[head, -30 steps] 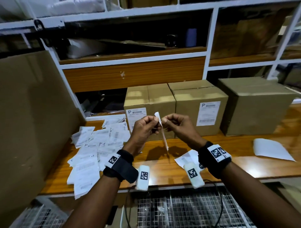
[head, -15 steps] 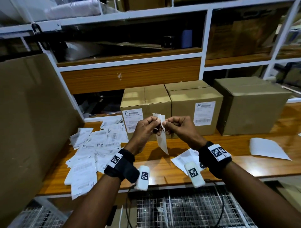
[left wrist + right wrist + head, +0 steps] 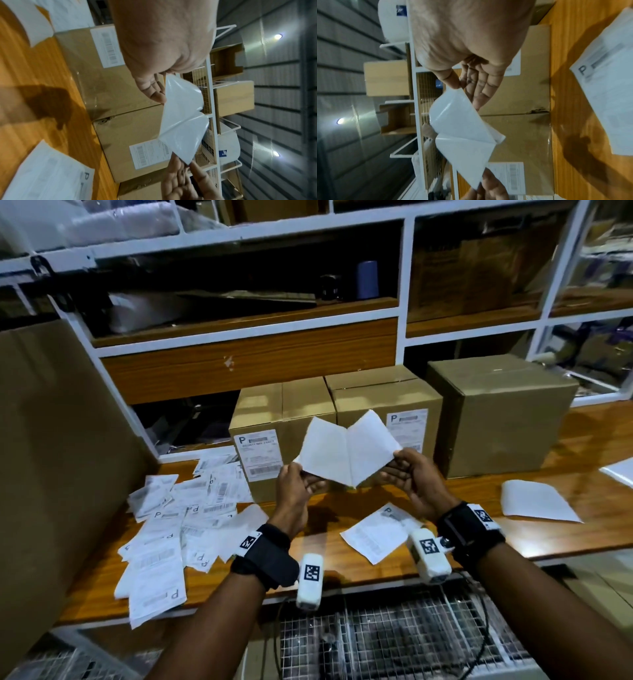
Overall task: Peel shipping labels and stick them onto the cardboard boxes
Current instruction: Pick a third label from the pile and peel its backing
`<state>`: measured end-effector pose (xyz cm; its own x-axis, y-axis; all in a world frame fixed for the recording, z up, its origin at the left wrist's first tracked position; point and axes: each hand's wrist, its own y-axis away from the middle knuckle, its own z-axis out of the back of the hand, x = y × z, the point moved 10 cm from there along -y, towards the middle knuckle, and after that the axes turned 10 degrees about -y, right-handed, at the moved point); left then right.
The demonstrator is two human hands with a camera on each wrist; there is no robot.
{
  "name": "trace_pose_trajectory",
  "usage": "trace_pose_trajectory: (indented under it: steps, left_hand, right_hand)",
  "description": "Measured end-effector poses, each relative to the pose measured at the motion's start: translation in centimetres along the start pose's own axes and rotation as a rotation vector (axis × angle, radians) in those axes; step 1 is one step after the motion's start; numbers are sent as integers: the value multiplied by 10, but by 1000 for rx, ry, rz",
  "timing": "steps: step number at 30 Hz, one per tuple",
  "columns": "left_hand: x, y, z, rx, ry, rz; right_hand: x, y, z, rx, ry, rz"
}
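Left of the fingers, a loose pile of printed labels lies scattered on the wooden bench; the left hand pinches the left corner of a white label sheet, thumb and fingers clamped on its edge; the sheet is held in the air between the hands, spread into two panels joined along a middle line; the right hand pinches the right corner in the same way; just behind the fingers stand two cardboard boxes, touching side by side, each with a label on its front; right of them stands a plain box; a blank sheet lies right of the right hand.
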<state>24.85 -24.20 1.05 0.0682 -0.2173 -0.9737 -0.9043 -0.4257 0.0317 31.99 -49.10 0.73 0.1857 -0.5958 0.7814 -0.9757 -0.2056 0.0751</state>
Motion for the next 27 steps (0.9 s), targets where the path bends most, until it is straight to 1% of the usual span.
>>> trace_pose_trajectory:
  steps: [4, 7, 11, 15, 16, 18, 20, 22, 25, 27]
  left_hand:
    - [21, -1, -8, -70, 45, 71]
    - [38, 2, -22, -79, -16, 107]
    - [59, 4, -33, -99, -90, 150]
    - [100, 9, -48, -54, -204, 275]
    - [111, 11, -50, -54, -231, 305]
    - [127, 13, -47, -97, -311, 351]
    - [137, 12, -40, -135, -431, 358]
    - [141, 8, -39, -126, -542, 320]
    - [147, -3, -35, -114, -692, 267]
    - [144, -15, -31, -122, -843, 240]
  right_hand:
    - [23, 4, 52, -131, -27, 56]
    - [40, 12, 86, -229, -34, 81]
    - [69, 21, 131, -412, -58, 156]
    - [89, 29, 166, -485, -38, 183]
    - [92, 30, 174, -516, -34, 190]
    - [101, 33, 193, -606, -26, 219]
    - [112, 36, 208, -684, 4, 252]
    - [120, 36, 215, -741, 66, 269]
    - [121, 30, 211, -727, 131, 283]
    - [118, 22, 202, -699, 178, 278]
